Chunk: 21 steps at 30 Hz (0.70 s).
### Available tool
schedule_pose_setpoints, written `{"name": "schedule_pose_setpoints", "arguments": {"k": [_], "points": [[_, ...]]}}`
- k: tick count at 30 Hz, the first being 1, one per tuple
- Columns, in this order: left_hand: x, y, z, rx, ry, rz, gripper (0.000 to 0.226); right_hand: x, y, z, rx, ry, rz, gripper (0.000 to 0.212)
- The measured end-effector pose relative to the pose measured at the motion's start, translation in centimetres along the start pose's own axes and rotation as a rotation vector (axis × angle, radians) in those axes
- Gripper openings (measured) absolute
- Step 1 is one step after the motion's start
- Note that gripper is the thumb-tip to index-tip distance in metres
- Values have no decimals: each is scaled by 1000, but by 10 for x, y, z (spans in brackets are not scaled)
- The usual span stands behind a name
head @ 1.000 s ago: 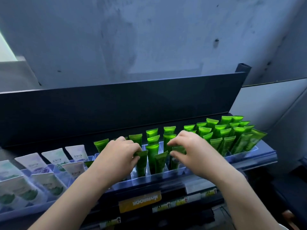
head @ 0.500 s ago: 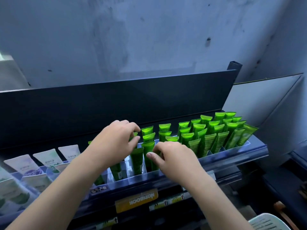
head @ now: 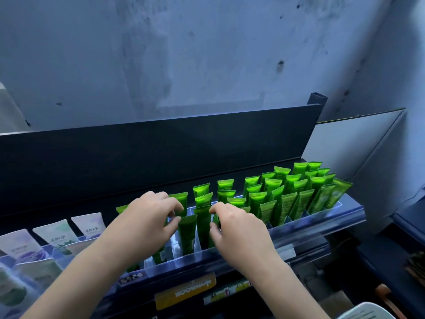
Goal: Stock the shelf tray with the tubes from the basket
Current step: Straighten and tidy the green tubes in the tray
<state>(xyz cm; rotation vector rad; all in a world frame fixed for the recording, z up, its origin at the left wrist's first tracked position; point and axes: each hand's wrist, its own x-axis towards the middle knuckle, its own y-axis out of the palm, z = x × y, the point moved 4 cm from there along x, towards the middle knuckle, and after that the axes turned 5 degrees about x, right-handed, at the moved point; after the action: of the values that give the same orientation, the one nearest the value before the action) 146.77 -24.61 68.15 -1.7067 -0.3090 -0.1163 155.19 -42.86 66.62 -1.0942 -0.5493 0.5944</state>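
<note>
In the head view, the job looks mostly done. The clear shelf tray (head: 322, 223) is packed with green tubes (head: 285, 201) on its right side, row behind row, all standing with the flat end up. The slots near the middle and left look thinner, and a few front ones look bare, so I think some tubes are left to put in. The left hand (head: 147, 217) curls its fingers round the top of a green tube in the middle of the tray. The right hand (head: 236, 226) pinches the top of another green tube just beside it. The tubes are bright, shiny and thin. Only a white corner of what may be the basket (head: 368, 313) peeks in at the bottom right, so I cannot tell how many tubes remain. Pale tubes (head: 55, 236) fill the tray to the left.
</note>
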Motion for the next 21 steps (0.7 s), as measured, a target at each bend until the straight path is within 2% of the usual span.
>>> {"name": "schedule_pose_setpoints", "arguments": {"k": [8,15,21], "points": [[0,10,-5,60,55,1,18,-4,1,3,44,64,12,37],[2,13,-2,122,59,-18,15,-4,2,1,27,74,15,27],[-1,15,-1,103,72,-26,27,1,-5,-14,114,59,63,25]]}}
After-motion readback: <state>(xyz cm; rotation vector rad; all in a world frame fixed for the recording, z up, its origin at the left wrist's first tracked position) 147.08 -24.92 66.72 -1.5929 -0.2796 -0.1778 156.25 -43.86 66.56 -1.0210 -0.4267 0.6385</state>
